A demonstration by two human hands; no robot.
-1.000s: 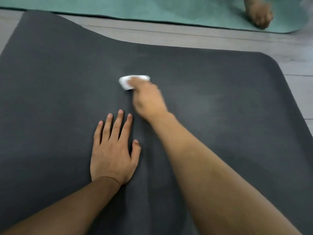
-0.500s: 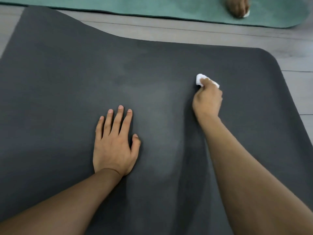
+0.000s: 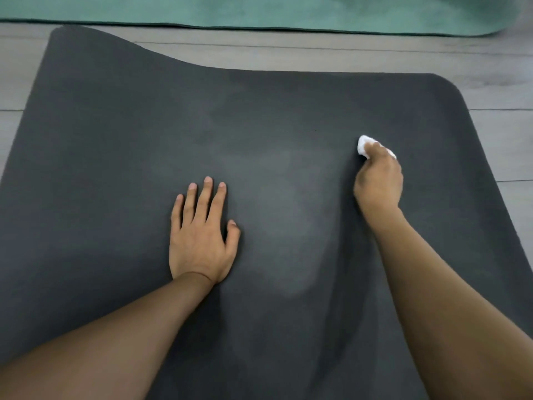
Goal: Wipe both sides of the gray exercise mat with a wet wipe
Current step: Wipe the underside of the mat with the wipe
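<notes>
The gray exercise mat lies flat on the floor and fills most of the view; its far left corner bulges upward. My left hand presses flat on the mat's middle with its fingers straight and spread. On the right side, my right hand holds a bunched white wet wipe against the mat, its fingers curled round it. Only the wipe's ends show past the fingers. A paler damp streak marks the mat between the two hands.
A green mat runs along the far edge of the view. Grey wooden floorboards show between the two mats and to the right of the gray mat.
My right hand has swept the wipe from the mat's middle to its right side, then drawn it slightly nearer. My left hand has stayed put. The person's foot on the green mat has left view.
</notes>
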